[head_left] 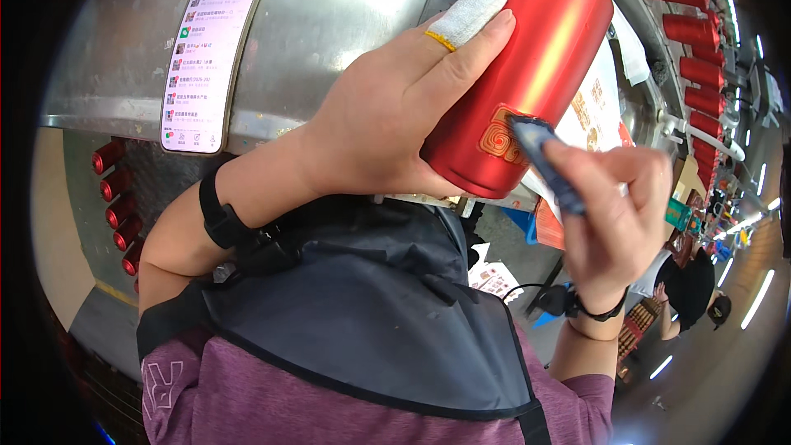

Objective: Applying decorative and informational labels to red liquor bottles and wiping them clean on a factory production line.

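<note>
My left hand (391,103) is wrapped around a shiny red metal canister (552,49), which tilts with its base toward me. One of its fingers wears a white knit finger sleeve (482,8) with a yellow edge. Near the canister's base sits a gold-patterned decal (497,138) with swirl lines. My right hand (614,206) grips a dark blue-grey scraper (540,152), blurred by motion, its edge against the right part of the decal. That part of the decal is hidden by the scraper.
A phone (212,66) with a lit screen lies on the metal worktop (317,0) to the left. Decal sheets (589,107) lie beyond the canister. Rows of red canisters stand at far left (122,208) and right (692,29). Another person (688,288) is at right.
</note>
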A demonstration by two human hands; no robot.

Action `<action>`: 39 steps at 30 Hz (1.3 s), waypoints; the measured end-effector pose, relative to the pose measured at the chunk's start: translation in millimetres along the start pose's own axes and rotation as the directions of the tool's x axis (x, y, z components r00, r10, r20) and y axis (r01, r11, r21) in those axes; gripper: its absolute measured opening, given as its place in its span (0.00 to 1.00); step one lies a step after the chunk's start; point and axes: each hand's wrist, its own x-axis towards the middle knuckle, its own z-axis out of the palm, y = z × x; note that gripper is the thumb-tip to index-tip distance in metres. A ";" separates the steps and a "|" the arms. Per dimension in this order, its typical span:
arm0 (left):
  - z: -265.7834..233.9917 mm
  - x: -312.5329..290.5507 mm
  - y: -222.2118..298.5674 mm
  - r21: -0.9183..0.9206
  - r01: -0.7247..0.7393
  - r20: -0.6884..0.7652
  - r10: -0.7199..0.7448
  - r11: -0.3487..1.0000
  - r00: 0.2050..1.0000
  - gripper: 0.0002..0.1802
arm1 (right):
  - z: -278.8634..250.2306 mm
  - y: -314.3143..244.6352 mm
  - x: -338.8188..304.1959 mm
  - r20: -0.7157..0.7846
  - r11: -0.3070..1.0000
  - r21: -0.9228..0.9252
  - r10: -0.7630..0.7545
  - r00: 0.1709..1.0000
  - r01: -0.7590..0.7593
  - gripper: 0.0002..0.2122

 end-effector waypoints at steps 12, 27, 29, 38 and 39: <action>48.1 -1.2 -42.7 0.195 -0.239 -0.345 0.295 0.951 0.891 0.63 | -7.8 -21.3 8.8 0.121 0.987 0.162 -0.021 0.992 0.002 0.19; -7.2 -5.0 -9.3 0.045 -0.057 0.074 0.054 0.997 0.996 0.68 | -0.4 -8.0 -3.7 0.045 0.977 0.179 0.108 0.993 -0.115 0.13; -10.7 -2.0 -3.0 -0.039 -0.085 0.052 0.087 0.996 0.995 0.68 | 7.8 -8.3 -16.5 0.029 0.962 0.252 0.105 0.994 -0.109 0.18; -16.1 -2.3 -0.3 -0.032 0.101 0.173 -0.094 0.994 0.980 0.71 | -3.1 0.7 -26.0 -0.109 0.920 0.324 0.267 0.958 -0.219 0.14; -13.8 -3.1 -1.9 -0.041 0.077 0.146 -0.070 0.996 0.987 0.71 | -3.2 0.7 -24.6 -0.112 0.918 0.327 0.271 0.956 -0.222 0.14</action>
